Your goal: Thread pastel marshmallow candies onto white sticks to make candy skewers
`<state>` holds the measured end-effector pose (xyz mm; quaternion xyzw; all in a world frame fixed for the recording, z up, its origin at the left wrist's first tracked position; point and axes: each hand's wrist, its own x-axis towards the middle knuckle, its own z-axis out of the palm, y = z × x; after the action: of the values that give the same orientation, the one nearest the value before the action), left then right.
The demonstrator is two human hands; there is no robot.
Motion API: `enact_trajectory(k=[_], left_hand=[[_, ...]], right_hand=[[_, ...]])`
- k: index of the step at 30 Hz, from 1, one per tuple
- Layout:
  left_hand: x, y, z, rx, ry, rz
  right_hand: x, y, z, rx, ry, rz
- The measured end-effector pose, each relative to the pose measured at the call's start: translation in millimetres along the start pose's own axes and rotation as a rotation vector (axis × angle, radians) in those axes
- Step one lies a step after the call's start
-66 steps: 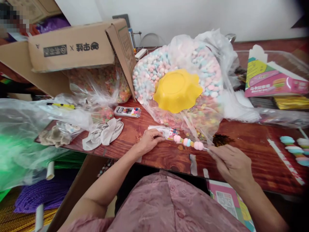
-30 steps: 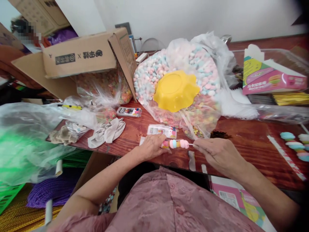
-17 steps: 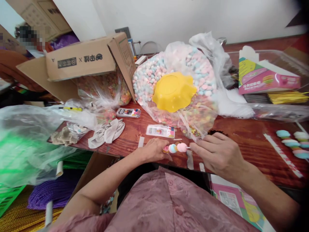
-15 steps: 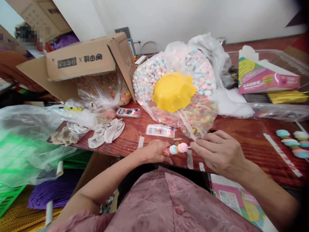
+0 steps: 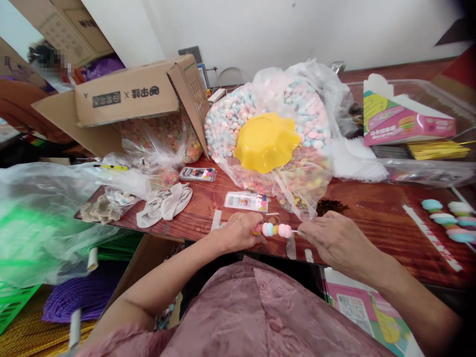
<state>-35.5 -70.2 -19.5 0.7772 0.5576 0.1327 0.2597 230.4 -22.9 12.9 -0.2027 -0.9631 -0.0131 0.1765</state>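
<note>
Holding a candy skewer (image 5: 275, 229) pinched between left hand (image 5: 238, 232) and right hand (image 5: 329, 238), several pieces threaded, finished skewers (image 5: 448, 220) lying well right of the right hand

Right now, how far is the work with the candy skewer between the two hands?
Done: finished pastel skewers lie at the table's right. In hand: the left hand and right hand hold a thin stick with pink and blue marshmallows. Left: the clear bag of pastel marshmallows looks full.
</note>
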Motion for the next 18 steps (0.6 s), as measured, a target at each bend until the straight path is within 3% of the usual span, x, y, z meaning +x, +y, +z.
enact_trajectory(k=[4,11,18], left_hand=[[0,4,4.0,0.016,-0.022,0.020],[4,14,3.3,-0.258,-0.161,0.061],[0,25,-6.6,-0.494,-0.255,0.069]], right_hand=[[1,-7,-3,-0.003,0.031,-0.013],[16,-22,-9,-0.061,0.172,-0.144],[20,-8,-19,0.018,0.167,-0.177]])
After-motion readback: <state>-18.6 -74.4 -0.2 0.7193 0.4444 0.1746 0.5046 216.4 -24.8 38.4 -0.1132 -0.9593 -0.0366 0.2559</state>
